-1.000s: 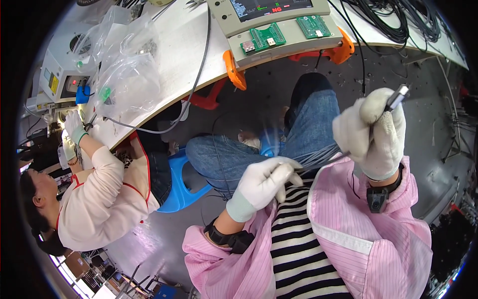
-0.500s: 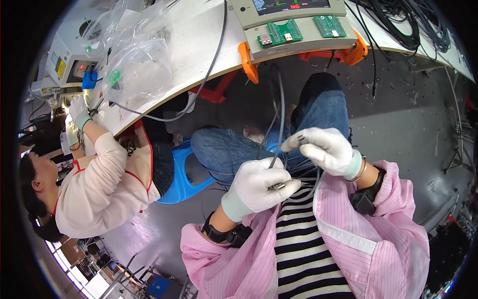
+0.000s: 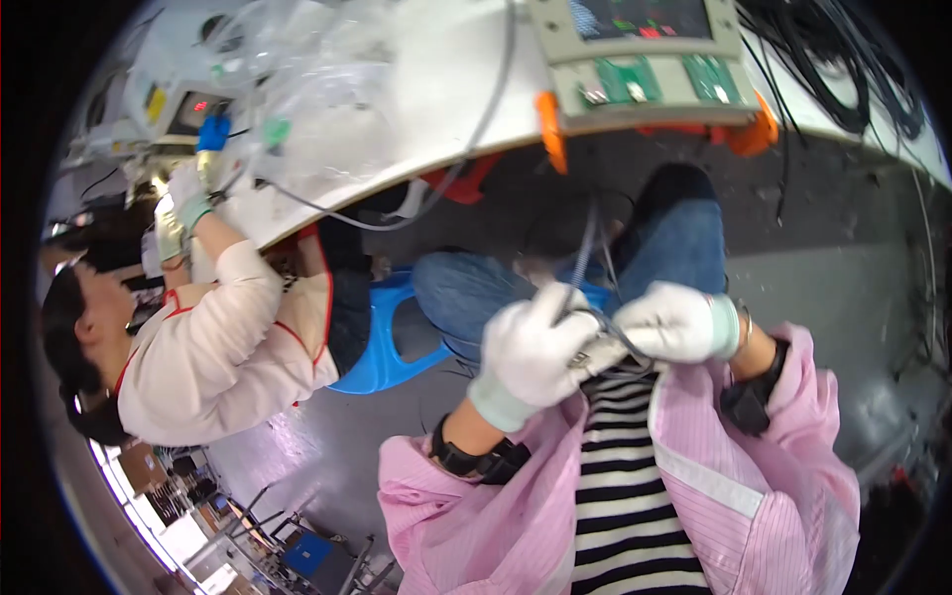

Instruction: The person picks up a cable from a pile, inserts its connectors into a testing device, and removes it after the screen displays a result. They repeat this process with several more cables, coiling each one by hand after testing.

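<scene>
Both my hands wear white gloves and meet close to my chest, above my striped shirt. My left hand is closed around a grey cable that runs up toward the workbench. My right hand pinches the same cable where it loops just beside the left hand. The cable's end is hidden between the gloves.
A white workbench curves across the top, carrying a grey device with a screen and green boards on orange brackets. To the left, a co-worker in a cream top sits on a blue stool, gloved hands at the bench. Black cables hang at top right.
My right hand came down from a raised position at the right and joined my left hand at my chest. Both now hold the cable closer to my body.
</scene>
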Available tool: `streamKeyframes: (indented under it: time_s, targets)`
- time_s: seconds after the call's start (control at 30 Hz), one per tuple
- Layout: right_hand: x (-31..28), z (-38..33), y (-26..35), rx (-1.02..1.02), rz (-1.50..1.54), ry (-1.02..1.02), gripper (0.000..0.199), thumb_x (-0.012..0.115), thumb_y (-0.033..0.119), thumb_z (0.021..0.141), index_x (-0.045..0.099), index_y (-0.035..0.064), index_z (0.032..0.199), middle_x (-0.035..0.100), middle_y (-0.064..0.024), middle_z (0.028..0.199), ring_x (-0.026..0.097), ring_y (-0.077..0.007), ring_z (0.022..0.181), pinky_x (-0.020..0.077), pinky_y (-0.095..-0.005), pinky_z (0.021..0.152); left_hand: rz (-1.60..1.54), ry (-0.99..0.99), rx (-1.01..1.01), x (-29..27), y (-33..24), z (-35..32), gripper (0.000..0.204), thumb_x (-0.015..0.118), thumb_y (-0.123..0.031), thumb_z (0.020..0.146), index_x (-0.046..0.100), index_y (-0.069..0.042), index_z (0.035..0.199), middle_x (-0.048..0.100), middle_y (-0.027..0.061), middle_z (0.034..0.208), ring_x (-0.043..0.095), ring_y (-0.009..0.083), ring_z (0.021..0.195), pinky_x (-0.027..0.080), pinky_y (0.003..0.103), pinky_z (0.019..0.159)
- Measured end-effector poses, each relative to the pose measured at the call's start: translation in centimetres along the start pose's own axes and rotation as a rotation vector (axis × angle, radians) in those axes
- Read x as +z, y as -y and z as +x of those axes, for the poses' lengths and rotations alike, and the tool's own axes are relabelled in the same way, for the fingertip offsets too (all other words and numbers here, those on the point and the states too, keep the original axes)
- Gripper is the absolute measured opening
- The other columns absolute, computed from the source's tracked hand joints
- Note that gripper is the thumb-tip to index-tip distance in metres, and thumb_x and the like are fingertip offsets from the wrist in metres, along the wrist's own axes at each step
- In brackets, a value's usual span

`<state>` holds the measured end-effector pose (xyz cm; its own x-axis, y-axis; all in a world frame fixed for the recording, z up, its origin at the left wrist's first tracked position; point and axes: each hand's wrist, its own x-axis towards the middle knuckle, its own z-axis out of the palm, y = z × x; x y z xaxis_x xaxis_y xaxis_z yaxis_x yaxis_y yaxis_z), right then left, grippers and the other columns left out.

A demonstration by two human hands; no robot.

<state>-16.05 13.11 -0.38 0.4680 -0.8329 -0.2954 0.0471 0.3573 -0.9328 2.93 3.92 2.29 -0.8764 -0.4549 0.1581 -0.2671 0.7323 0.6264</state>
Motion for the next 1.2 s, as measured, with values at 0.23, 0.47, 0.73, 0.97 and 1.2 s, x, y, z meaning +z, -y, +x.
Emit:
streamKeyframes:
  time_s: [0.23, 0.47, 0.73, 0.97, 1.2]
  targets:
    - [1.7, 2.3, 0.9, 0.025, -0.166, -0.278, 0.027, 0.044, 0.019, 0.092, 0.053, 0.0024, 0.072, 0.051, -0.0091, 0.052, 0.052, -0.0214, 0.044, 0.0402, -0.0316, 0.045, -0.513, 0.001, -0.194, -0.4, 1.8, -0.6, 0.022, 0.064, -0.018, 0.078, 0.053, -0.001, 0.068, 0.053, 0.0116, 0.089, 0.054, 0.0243, 0.076, 0.044, 0.031, 0.068]
    - [-0.2, 2.6, -0.1, 0.167, -0.554, -0.384, 0.022, 0.072, 0.020, 0.067, 0.060, 0.0021, 0.064, 0.055, -0.0122, 0.051, 0.059, -0.0253, 0.048, 0.0455, -0.0309, 0.048, -0.712, -0.208, -0.348, -0.9, 5.2, -3.8, 0.020, 0.058, -0.009, 0.082, 0.050, 0.000, 0.067, 0.055, 0.0096, 0.090, 0.052, 0.0211, 0.081, 0.041, 0.030, 0.072]
    - [-1.5, 2.8, -1.3, -0.046, -0.473, -0.701, 0.014, 0.050, 0.005, 0.079, 0.061, -0.0025, 0.080, 0.050, -0.0023, 0.051, 0.045, -0.0089, 0.043, 0.0333, -0.0225, 0.044, -0.783, -0.082, -0.499, -0.8, 8.4, -5.6, 0.027, 0.049, -0.022, 0.093, 0.054, 0.000, 0.108, 0.058, 0.0092, 0.094, 0.054, 0.0176, 0.084, 0.044, 0.029, 0.076]
    - [1.4, 7.2, -1.0, 0.004, -0.624, -0.334, 0.038, 0.054, 0.003, 0.071, 0.053, 0.0020, 0.109, 0.048, -0.0063, 0.053, 0.050, -0.0203, 0.045, 0.0380, -0.0306, 0.044, -1.079, -0.259, -0.295, 3.0, 8.4, -2.3, 0.043, 0.038, -0.018, 0.097, 0.033, 0.005, 0.133, 0.039, 0.0167, 0.136, 0.040, 0.0215, 0.125, 0.031, 0.029, 0.103]
    - [1.1, 8.6, -1.6, -0.182, -0.957, -0.239, 0.021, 0.063, 0.017, 0.070, 0.059, 0.0081, 0.088, 0.058, -0.0149, 0.063, 0.059, -0.0352, 0.060, 0.0459, -0.0438, 0.054, -0.869, -0.071, -0.295, 4.0, 7.5, -2.4, 0.058, 0.041, -0.038, 0.093, 0.028, -0.003, 0.138, 0.037, 0.0204, 0.137, 0.041, 0.0318, 0.123, 0.035, 0.033, 0.099]
